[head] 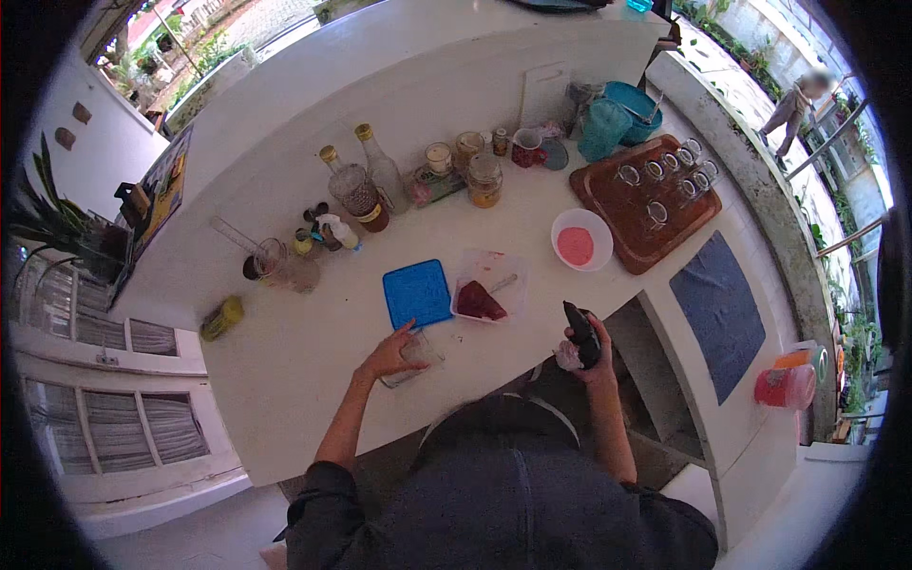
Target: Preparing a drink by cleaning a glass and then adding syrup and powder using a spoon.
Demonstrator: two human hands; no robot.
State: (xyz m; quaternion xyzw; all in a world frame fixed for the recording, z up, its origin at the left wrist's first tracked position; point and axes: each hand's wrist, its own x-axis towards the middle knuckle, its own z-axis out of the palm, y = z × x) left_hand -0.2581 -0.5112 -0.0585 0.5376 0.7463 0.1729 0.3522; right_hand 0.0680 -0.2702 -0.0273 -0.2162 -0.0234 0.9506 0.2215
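My left hand (392,356) is spread around a clear glass container (413,374) near the front edge of the white counter. Just beyond it lies a square blue plastic lid (417,293). To the lid's right is a translucent tub (516,303) with a dark red block (480,301) and what looks like a spoon inside. My right hand (600,350) grips a black, pointed object (583,335), raised in front of the counter edge. Something pale and crumpled (568,355) shows at the same hand; its exact kind is unclear.
A white bowl (603,241) of pink contents stands beside a brown tray (645,256) with several glass cups. Bottles (382,167), jars (485,184) and a glass pitcher (288,274) line the back. A dark cloth (719,313) covers the right ledge. Outside, a person (789,110) walks.
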